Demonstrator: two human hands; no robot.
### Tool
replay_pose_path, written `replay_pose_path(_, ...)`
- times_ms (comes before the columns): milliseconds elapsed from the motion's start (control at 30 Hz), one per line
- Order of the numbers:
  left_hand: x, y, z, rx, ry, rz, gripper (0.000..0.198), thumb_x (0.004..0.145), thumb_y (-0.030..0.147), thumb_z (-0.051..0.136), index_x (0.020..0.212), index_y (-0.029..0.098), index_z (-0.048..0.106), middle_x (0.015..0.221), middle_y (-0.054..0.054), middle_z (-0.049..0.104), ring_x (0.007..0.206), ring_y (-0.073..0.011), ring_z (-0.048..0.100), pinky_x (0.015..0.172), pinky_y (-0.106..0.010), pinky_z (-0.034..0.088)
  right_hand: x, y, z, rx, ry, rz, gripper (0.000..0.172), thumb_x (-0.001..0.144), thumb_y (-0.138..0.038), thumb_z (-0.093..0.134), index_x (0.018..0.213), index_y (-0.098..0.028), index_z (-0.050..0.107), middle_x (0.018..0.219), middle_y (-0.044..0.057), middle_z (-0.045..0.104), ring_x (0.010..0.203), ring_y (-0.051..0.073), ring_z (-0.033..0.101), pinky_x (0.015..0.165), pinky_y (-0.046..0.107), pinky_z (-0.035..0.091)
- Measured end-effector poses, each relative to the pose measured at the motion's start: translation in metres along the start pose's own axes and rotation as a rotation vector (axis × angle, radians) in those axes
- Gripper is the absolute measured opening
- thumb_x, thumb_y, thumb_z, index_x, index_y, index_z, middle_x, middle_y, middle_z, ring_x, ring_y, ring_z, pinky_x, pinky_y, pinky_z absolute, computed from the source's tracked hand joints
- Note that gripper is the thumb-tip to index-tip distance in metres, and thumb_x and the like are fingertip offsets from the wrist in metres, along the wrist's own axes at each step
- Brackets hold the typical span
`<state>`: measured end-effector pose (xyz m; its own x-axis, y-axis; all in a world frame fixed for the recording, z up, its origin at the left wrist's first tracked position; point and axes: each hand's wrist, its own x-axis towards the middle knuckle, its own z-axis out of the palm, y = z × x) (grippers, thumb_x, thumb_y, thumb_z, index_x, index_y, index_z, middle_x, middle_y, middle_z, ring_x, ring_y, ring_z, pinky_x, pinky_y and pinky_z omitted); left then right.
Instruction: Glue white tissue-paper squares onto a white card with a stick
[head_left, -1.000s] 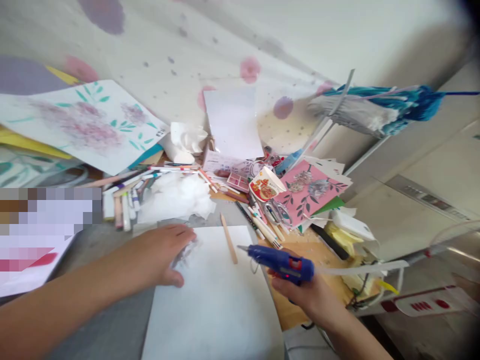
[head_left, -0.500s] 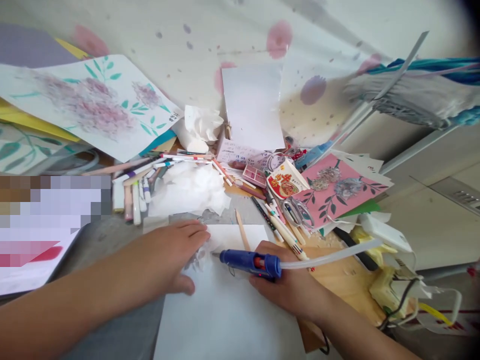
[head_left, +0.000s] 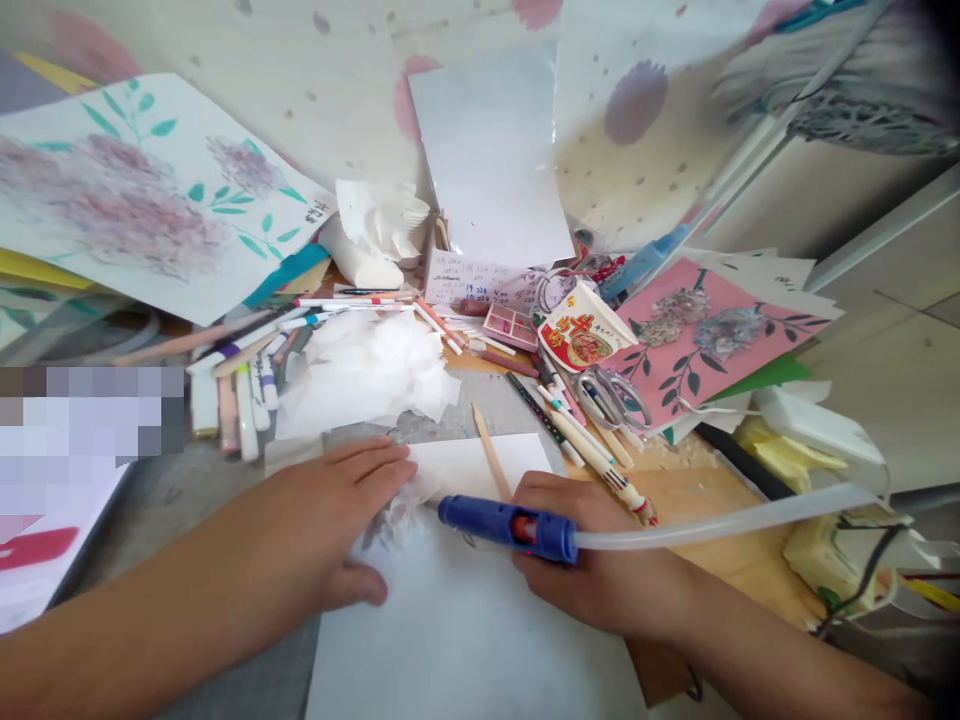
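My right hand (head_left: 592, 560) is closed around a blue hot glue gun (head_left: 495, 525). A long translucent glue stick (head_left: 720, 522) sticks out of its back, and its nozzle points left at a crumpled whitish tissue piece (head_left: 401, 515). That piece lies on a sheet of white paper (head_left: 450, 630). Beside it, my left hand (head_left: 352, 530) rests with fingers stretched out and thumb apart, fingertips at the tissue's edge; whether they press on it is hidden. A pointed wooden stick (head_left: 491, 450) lies on the paper, its lower end hidden behind the gun and right hand.
Torn white tissue (head_left: 367, 365) is heaped behind the paper. Markers (head_left: 247, 400) lie left; pens (head_left: 585, 440), scissors (head_left: 611, 395) and a paper cup (head_left: 585, 330) lie right. Flower pictures (head_left: 150, 200) flank the desk. A white power strip (head_left: 821, 425) and cords are far right.
The view has shifted slightly, so the surroundings appear spread outward. My hands stay nearly in place, with the glue gun nozzle still close to the tissue piece.
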<state>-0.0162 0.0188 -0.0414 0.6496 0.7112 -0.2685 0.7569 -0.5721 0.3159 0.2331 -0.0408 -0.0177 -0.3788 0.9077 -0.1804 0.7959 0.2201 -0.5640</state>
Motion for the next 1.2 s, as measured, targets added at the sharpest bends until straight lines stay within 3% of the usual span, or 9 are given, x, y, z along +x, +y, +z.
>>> replay_pose_path(167, 0.001, 0.002, -0.003, 0.065, -0.025, 0.002, 0.087, 0.065, 0.033, 0.080, 0.142, 0.011, 0.046, 0.150, -0.017, 0.041, 0.138, -0.0359, 0.038, 0.113, -0.050, 0.034, -0.001, 0.003, 0.002, -0.076, 0.004, 0.040, 0.022, 0.065, -0.005, 0.054, 0.061, -0.020, 0.038, 0.067, -0.002, 0.047, 0.058, 0.011, 0.049, 0.055, 0.024, 0.031)
replay_pose_path(367, -0.002, 0.000, -0.001, 0.119, -0.030, 0.010, 0.088, 0.067, 0.038, 0.079, 0.144, 0.013, 0.044, 0.151, -0.015, 0.040, 0.139, -0.0336, 0.038, 0.113, -0.048, 0.034, -0.005, 0.005, -0.001, 0.021, -0.020, 0.014, 0.017, 0.069, -0.006, 0.053, 0.065, -0.020, 0.044, 0.073, -0.001, 0.054, 0.063, 0.012, 0.052, 0.058, 0.023, 0.034)
replay_pose_path(533, -0.002, 0.001, -0.001, 0.124, -0.045, 0.006, 0.088, 0.068, 0.040, 0.079, 0.144, 0.013, 0.044, 0.152, -0.014, 0.039, 0.139, -0.0330, 0.037, 0.113, -0.048, 0.035, -0.005, 0.008, 0.004, -0.067, 0.043, 0.056, 0.020, 0.065, -0.005, 0.052, 0.062, -0.020, 0.040, 0.065, -0.003, 0.047, 0.056, 0.010, 0.047, 0.054, 0.024, 0.030)
replay_pose_path(733, -0.002, 0.000, 0.000, 0.122, -0.026, 0.004, 0.088, 0.067, 0.040, 0.079, 0.144, 0.014, 0.044, 0.151, -0.014, 0.040, 0.139, -0.0324, 0.038, 0.113, -0.047, 0.035, -0.006, 0.005, 0.002, 0.020, 0.008, 0.067, 0.014, 0.070, -0.008, 0.052, 0.065, -0.019, 0.046, 0.071, -0.002, 0.053, 0.061, 0.011, 0.052, 0.057, 0.022, 0.035)
replay_pose_path(867, -0.003, -0.002, 0.002, 0.123, -0.010, 0.021, 0.087, 0.067, 0.039, 0.079, 0.143, 0.015, 0.045, 0.151, -0.014, 0.041, 0.138, -0.0318, 0.039, 0.113, -0.046, 0.036, -0.008, 0.007, 0.007, -0.062, 0.064, 0.088, 0.017, 0.068, -0.007, 0.051, 0.062, -0.020, 0.042, 0.066, -0.003, 0.047, 0.058, 0.011, 0.048, 0.055, 0.024, 0.033)
replay_pose_path(1200, -0.003, -0.001, 0.001, 0.104, 0.006, 0.016, 0.087, 0.066, 0.036, 0.081, 0.142, 0.014, 0.046, 0.150, -0.015, 0.041, 0.138, -0.0332, 0.040, 0.112, -0.048, 0.036, -0.005, 0.001, 0.012, -0.009, 0.008, 0.035, 0.014, 0.064, -0.008, 0.054, 0.062, -0.019, 0.046, 0.070, -0.002, 0.053, 0.060, 0.011, 0.052, 0.056, 0.023, 0.034)
